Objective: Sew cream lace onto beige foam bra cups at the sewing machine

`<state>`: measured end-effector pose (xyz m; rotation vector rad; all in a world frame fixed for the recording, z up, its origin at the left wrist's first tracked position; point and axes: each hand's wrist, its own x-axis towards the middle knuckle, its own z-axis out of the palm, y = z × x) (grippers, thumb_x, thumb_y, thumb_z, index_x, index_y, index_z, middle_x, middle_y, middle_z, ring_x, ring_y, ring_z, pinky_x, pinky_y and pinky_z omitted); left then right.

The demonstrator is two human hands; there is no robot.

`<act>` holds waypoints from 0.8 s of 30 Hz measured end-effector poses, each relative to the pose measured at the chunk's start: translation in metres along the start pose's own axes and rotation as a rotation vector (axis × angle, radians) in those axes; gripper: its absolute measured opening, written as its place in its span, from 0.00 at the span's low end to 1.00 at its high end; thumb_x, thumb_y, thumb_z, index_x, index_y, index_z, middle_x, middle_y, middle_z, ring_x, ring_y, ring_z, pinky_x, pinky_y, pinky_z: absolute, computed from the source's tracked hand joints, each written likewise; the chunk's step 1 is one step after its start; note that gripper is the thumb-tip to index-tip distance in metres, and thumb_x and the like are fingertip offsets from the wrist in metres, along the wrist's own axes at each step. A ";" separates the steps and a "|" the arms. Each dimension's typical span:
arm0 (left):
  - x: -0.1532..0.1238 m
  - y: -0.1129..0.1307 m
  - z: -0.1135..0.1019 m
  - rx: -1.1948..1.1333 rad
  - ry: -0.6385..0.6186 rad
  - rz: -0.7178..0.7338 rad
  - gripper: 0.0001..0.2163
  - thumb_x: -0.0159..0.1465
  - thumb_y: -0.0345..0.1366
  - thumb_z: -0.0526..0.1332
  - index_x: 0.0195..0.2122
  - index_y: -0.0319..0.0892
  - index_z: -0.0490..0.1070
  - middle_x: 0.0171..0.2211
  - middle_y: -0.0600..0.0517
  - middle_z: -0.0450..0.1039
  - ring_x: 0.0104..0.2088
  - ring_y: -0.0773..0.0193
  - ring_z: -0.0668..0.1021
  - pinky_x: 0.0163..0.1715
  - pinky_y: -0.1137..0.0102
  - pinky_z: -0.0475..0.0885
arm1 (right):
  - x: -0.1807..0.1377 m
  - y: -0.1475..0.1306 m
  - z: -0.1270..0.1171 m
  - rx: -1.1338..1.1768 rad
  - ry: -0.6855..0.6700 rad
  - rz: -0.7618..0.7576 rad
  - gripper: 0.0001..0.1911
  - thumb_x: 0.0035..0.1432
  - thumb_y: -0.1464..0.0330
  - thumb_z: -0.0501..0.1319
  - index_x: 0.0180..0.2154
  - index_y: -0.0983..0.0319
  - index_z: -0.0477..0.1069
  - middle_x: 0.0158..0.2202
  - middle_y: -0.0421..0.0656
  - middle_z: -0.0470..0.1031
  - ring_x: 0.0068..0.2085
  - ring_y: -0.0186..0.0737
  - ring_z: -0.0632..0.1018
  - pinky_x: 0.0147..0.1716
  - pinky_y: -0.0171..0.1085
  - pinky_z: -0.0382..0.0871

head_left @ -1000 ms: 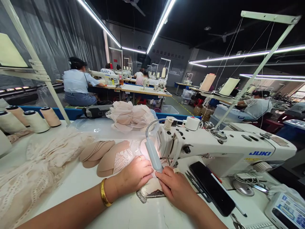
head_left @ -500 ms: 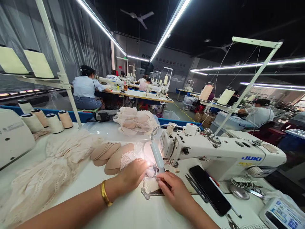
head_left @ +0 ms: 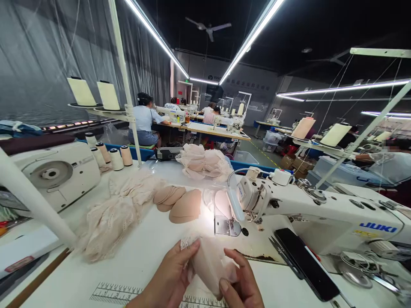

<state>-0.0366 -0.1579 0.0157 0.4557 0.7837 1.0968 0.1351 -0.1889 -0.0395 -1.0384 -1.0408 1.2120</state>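
Close in front of me, my left hand [head_left: 171, 273] pinches a pale beige bra cup [head_left: 207, 265] with a strip of lace at its upper left edge. My right hand [head_left: 240, 278] is at the cup's right side, thumb on its lower end and sheer fabric in its fingers, the index finger raised. Beyond my hands is the sewing machine [head_left: 330, 218], its lit metal needle plate [head_left: 223, 226] free of my fingers. Plain tan bra cups [head_left: 186, 207] lie overlapping left of the plate. Further left is a loose heap of cream lace fabric [head_left: 112, 218].
A black phone [head_left: 305, 263] lies beside tweezers [head_left: 284, 254] on the right. More lace cups [head_left: 204, 160] are piled behind. Thread cones [head_left: 115, 159] and a second machine [head_left: 61, 171] stand left. Ruler markings [head_left: 115, 293] show near the front. Several people work further off.
Both hands have come away from the needle area toward me, bringing the lace-trimmed cup. It is now held up between them. My view has turned left.
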 end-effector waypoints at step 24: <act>0.000 0.005 0.012 -0.044 -0.071 -0.030 0.16 0.55 0.37 0.81 0.41 0.35 0.86 0.43 0.41 0.85 0.48 0.49 0.83 0.46 0.67 0.80 | 0.006 0.007 -0.007 0.105 0.014 0.003 0.44 0.56 0.45 0.74 0.67 0.49 0.61 0.40 0.44 0.83 0.37 0.50 0.83 0.43 0.50 0.79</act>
